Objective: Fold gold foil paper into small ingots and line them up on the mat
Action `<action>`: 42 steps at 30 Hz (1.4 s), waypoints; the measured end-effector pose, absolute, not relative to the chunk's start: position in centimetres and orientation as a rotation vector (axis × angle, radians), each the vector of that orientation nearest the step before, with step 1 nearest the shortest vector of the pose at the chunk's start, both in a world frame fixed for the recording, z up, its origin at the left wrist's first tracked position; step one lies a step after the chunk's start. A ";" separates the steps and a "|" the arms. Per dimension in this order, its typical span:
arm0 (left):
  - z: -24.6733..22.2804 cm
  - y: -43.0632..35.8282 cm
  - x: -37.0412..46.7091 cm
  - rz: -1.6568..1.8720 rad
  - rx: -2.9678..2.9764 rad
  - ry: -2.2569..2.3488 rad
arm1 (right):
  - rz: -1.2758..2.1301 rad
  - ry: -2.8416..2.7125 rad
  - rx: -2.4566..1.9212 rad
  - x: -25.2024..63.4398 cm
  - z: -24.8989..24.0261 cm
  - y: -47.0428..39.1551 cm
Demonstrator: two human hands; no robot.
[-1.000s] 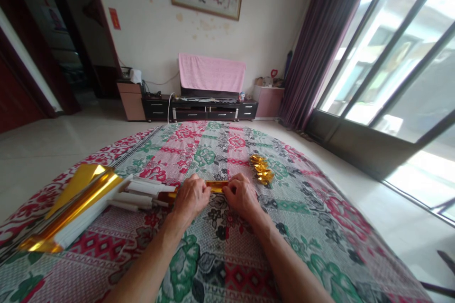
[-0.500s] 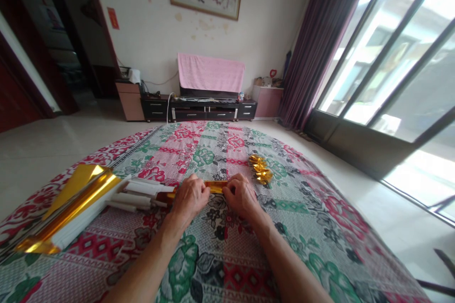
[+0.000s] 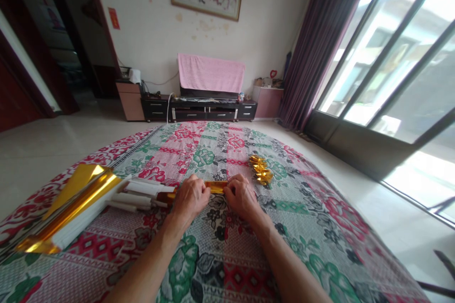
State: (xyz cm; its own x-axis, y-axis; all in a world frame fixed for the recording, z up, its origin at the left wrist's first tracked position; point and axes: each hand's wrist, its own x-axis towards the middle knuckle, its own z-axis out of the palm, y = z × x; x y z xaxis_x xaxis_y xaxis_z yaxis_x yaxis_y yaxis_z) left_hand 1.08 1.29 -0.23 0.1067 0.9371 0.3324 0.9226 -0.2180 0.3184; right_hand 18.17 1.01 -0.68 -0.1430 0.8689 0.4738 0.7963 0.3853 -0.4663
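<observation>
A narrow folded strip of gold foil paper (image 3: 216,187) stretches between my two hands, just over the patterned cloth. My left hand (image 3: 192,195) is closed on its left end, thumb and fingers pinched together. The other end sits in the closed fingers of my right hand (image 3: 242,195). Left of my left hand lie several white paper rolls (image 3: 138,194), some with gold showing at their ends. A short row of folded gold foil pieces (image 3: 261,169) rests beyond my right hand.
A floral cloth (image 3: 204,151) covers the round table. Large gold and white paper sheets (image 3: 78,203) lie curled at the left. Past the table stand a low black cabinet (image 3: 204,112) and a screen under a pink towel (image 3: 211,72). A window (image 3: 384,66) is at the right.
</observation>
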 end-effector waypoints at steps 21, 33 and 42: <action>-0.6 1.0 0.5 0.838 2.357 1.851 | 0.112 -1.937 -1.431 18.1 -1.0 1.0; -1.2 1.1 0.0 0.986 2.329 1.749 | 0.151 -1.926 -1.420 18.2 -0.5 0.8; -1.2 0.9 -0.2 1.040 2.321 1.716 | 0.178 -1.916 -1.418 18.3 -0.7 0.8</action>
State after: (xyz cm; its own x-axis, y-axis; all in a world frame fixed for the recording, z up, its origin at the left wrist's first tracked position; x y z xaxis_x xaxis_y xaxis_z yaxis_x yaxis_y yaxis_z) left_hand -0.17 0.86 -1.18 0.1460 0.8700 0.4709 0.8202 -0.3726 0.4341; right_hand 18.27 0.83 -0.71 -0.1217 0.8741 0.4703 0.7724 0.3810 -0.5082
